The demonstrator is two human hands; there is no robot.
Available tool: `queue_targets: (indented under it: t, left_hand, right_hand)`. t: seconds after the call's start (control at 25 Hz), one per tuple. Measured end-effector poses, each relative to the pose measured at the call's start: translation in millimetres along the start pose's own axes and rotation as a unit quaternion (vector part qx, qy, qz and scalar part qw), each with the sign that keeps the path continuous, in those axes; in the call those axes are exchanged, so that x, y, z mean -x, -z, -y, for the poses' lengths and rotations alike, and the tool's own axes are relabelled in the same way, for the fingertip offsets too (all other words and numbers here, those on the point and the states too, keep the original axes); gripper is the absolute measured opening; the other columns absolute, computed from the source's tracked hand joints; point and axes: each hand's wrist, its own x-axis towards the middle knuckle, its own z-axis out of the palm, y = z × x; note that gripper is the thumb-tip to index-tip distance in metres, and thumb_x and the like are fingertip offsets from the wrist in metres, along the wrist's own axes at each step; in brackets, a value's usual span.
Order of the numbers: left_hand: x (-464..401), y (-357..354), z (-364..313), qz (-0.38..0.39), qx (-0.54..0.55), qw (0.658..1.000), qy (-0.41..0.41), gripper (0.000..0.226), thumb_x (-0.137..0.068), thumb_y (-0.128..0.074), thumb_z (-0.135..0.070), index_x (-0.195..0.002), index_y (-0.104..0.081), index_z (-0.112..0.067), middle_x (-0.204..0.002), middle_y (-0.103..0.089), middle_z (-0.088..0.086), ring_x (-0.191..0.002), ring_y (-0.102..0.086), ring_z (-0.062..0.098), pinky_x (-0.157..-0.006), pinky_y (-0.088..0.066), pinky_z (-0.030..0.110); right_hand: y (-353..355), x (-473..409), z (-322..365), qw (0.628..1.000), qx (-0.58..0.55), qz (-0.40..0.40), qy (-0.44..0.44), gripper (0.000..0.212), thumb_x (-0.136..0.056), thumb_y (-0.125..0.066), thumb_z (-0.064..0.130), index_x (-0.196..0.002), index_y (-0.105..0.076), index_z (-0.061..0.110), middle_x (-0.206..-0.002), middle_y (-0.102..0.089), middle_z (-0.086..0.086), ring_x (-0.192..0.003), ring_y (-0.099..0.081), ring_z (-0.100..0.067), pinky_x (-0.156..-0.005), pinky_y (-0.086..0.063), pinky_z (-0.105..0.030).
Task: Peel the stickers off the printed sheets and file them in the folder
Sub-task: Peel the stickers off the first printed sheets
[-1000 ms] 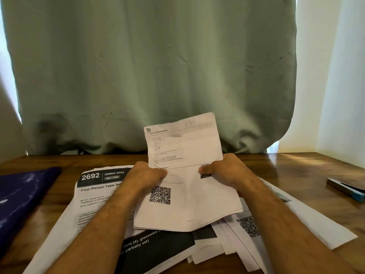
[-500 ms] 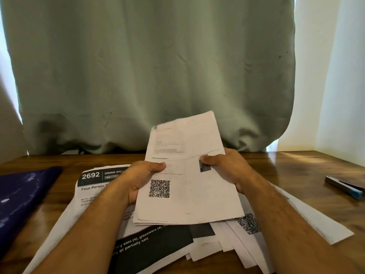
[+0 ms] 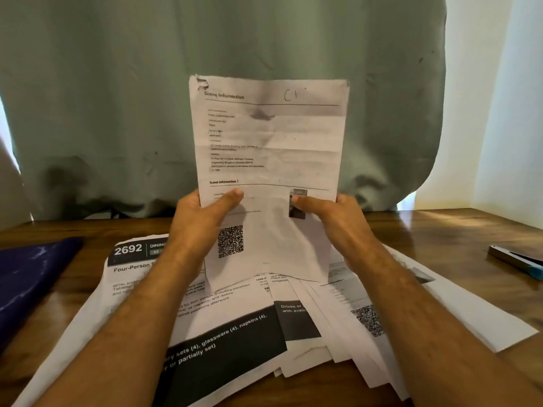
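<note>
Left grip (image 3: 202, 218) and right grip (image 3: 332, 215) pinch the printed sheet (image 3: 270, 142) upright. Right thumb covers its sticker (image 3: 297, 201). Loose sheets (image 3: 235, 333) litter the counter (image 3: 458, 230).

The sheet (image 3: 269, 148) in both hands is thin, crinkled paper. Under the hands, the table (image 3: 440, 230) is shiny brown wood. Behind them hangs a soft, dull cloth curtain (image 3: 117, 98).

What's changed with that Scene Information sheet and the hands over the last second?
The folded-over sheet has been opened flat and raised upright off the pile. The left hand and right hand still pinch its lower sides, thumbs in front. The pile, blue folder and pen stayed put.
</note>
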Motion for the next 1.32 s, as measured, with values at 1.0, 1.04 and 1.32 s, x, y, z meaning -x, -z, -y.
queue_targets:
  t: [1.0,1.04,1.32]
  left_hand:
    - [6,9,25,0.252,0.009,0.916,0.312,0.038,-0.089,-0.060,-0.001,-0.124,-0.065,-0.013,-0.113,-0.074,0.015,-0.104,-0.069,0.037,-0.097,-0.050,0.052]
    - [6,10,25,0.269,0.008,0.905,0.330,0.040,-0.088,-0.061,-0.001,-0.125,-0.066,-0.014,-0.116,-0.072,0.017,-0.106,-0.068,0.039,-0.097,-0.050,0.054]
    - [6,10,22,0.259,0.090,0.886,0.374,0.039,-0.087,-0.063,-0.011,-0.126,-0.063,-0.006,-0.118,-0.070,0.025,-0.093,-0.073,0.040,-0.077,-0.060,0.055]
  right_hand:
    - [47,-16,-19,0.981,-0.046,-0.082,-0.172,0.032,-0.094,-0.065,0.040,-0.102,-0.068,0.010,-0.097,-0.076,-0.010,-0.086,-0.073,-0.029,-0.070,-0.059,-0.037]
    - [49,-19,-23,0.975,-0.049,-0.107,-0.188,0.033,-0.094,-0.063,0.043,-0.102,-0.067,0.011,-0.099,-0.075,-0.010,-0.088,-0.072,-0.030,-0.077,-0.060,-0.041]
    - [51,-19,-29,0.971,0.014,-0.146,-0.189,0.028,-0.094,-0.066,0.030,-0.107,-0.063,0.005,-0.099,-0.068,-0.007,-0.089,-0.066,-0.029,-0.082,-0.056,-0.040]
